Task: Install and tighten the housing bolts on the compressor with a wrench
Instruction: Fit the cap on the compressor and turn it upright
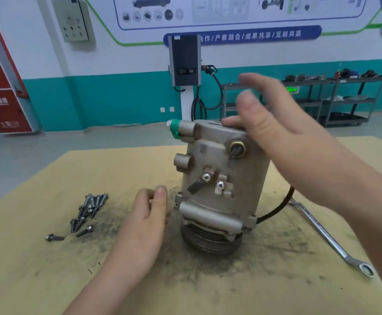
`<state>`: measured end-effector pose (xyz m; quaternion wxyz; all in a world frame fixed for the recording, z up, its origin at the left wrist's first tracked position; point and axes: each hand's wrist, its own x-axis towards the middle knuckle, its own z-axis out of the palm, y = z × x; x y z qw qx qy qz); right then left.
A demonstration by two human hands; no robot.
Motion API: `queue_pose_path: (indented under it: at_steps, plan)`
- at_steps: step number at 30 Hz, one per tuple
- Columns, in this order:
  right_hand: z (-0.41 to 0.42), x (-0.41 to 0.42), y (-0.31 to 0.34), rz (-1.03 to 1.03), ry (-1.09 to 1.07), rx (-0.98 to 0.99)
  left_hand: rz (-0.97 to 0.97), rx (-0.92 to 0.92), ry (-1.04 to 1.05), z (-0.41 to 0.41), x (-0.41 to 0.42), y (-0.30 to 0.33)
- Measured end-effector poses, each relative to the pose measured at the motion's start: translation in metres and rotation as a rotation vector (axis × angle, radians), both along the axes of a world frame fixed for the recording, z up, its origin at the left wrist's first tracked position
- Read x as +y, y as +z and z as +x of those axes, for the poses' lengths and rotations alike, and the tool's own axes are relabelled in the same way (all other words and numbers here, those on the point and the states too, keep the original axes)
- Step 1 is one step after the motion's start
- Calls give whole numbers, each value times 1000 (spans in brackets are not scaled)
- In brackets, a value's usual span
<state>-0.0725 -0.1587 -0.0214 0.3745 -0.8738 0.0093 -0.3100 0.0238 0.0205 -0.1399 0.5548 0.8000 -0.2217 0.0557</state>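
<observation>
The grey metal compressor (219, 178) stands upright on its pulley in the middle of the stained work surface (49, 269), with a green cap at its top left. My right hand (276, 133) hovers blurred at its upper right with fingers spread; one fingertip touches the top edge. My left hand (144, 226) sits just left of the compressor's base, fingers loosely curled, holding nothing that I can see. Several bolts (87, 210) lie in a loose pile to the left. A long silver wrench (326, 235) lies on the right, ring end nearest me.
A black cable (278, 208) runs out from behind the compressor toward the wrench. Beyond the table's far edge are a charging post (185, 62), metal shelving (344, 98) and a red cabinet (1, 87) at the left wall.
</observation>
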Motion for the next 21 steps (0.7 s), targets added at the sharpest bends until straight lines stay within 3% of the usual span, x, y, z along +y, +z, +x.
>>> queue_pose_path:
  at_steps: [4,7,12,15,18,21]
  plan:
    - [-16,-21,21,-35,-86,-108,-119,12,-268,-12,3,9]
    - [-17,-27,10,37,-89,38,-96,60,-460,-19,-5,5]
    - [-3,-43,-33,569,-12,186,-88,118,-440,-11,-10,0]
    - [-1,-40,-56,835,114,80,-106,113,-378,-10,-14,-4]
    - [-1,-34,-63,939,205,-43,-170,111,-314,-7,-13,-6]
    - [0,-24,-72,1159,173,-140,-193,92,-372,-5,-7,-6]
